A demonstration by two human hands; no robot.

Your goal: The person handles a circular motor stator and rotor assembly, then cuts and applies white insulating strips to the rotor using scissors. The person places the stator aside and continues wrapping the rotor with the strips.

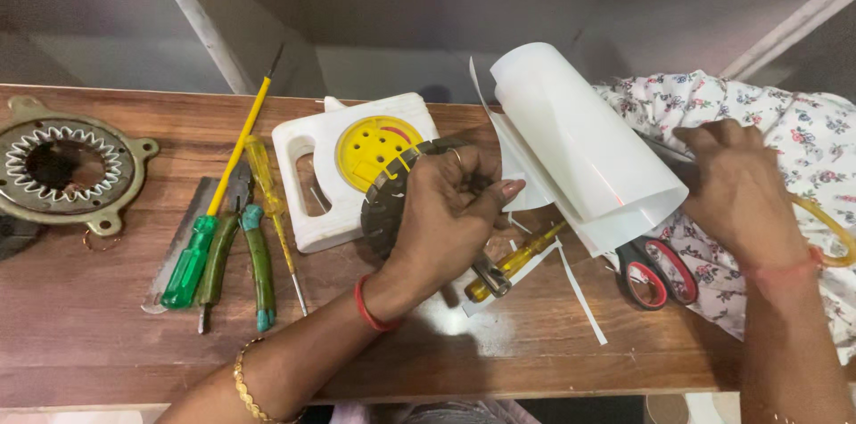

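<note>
I see my left hand [446, 214] pinching the edge of a curled, glossy white sheet [588, 152] over a dark slotted disc [385, 210]. My right hand [740, 188] is closed on the sheet's far side, above red-handled scissors [655, 268].

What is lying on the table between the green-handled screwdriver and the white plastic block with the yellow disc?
In the head view, green-handled pliers and a thin yellow-handled screwdriver lie between the green-handled screwdriver and the white plastic block.

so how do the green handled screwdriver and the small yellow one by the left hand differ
The green handled screwdriver is longer, with a yellow shaft, and lies clear of both hands left of the pliers. The small yellow screwdriver is stubbier, part hidden beneath the left hand. Both lie slanted on the wooden table.
</note>
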